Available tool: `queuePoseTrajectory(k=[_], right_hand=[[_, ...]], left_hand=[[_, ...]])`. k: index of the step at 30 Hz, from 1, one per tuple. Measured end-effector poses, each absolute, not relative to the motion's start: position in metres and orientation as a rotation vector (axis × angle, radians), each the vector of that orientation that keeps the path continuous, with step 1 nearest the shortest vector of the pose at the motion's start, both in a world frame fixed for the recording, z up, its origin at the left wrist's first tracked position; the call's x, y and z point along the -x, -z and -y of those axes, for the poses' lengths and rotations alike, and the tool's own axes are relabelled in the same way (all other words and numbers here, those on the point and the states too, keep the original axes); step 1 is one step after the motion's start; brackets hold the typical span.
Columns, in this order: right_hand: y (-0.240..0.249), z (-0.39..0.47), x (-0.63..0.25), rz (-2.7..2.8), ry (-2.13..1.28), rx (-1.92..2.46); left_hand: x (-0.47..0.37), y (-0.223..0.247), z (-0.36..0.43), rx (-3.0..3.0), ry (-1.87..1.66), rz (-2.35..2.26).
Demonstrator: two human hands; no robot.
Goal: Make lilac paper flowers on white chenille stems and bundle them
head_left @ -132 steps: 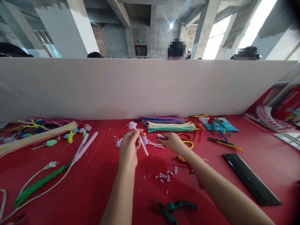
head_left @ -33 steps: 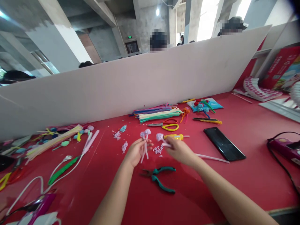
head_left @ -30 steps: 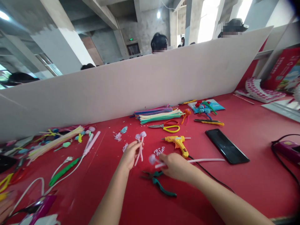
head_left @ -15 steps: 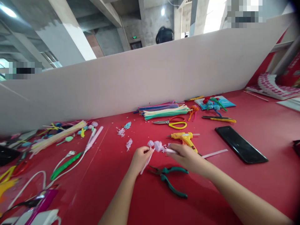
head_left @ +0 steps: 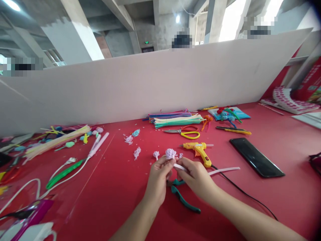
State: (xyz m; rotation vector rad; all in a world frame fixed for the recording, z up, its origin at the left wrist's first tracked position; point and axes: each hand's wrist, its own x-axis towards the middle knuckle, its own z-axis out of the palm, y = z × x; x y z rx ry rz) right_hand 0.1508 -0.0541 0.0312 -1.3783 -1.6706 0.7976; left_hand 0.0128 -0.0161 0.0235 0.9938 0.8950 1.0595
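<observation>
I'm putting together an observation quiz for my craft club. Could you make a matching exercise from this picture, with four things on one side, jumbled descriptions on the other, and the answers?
Things
1. larger lilac flower
2. glue gun
3. scissors
4. pliers

Descriptions
A. handles one red, one yellow
B. teal handles, partly hidden by the hands
C. seen just above the fingertips of the left hand
D. yellow, lying just beyond the right hand

Right pairs: 1-C, 2-D, 3-A, 4-B
</observation>
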Motion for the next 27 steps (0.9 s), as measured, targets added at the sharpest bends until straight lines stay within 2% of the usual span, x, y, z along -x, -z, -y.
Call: queuePoseTrajectory(k=[8,14,17,22,27], right_hand=[[-0.06,0.05,-0.174,1.745,-0.506,1.441],[-0.13,0.054,-0.181,1.875,-0.186,1.327],[-0.155,0.052,-0.183,1.861,-0.146,1.259],[-0.154,0.04,-0.19,1.997,0.08,1.228],[-0.141,0.027,-0.189,2.232,0.525,1.202]], left_hand=[[0.006,-0.049,0.005,-0.987,-0.977,-0.826],[0.004,-0.103,-0.007,-1.36,-0.946,-0.906],[-0.002,-0.134,-0.013,-1.68,-0.936,-0.972],[-0.003,-0.144,-0.016,-1.981,-1.069,-1.083],[-0.001,-0.126,-0.021,-2.053,-0.939,-1.084]])
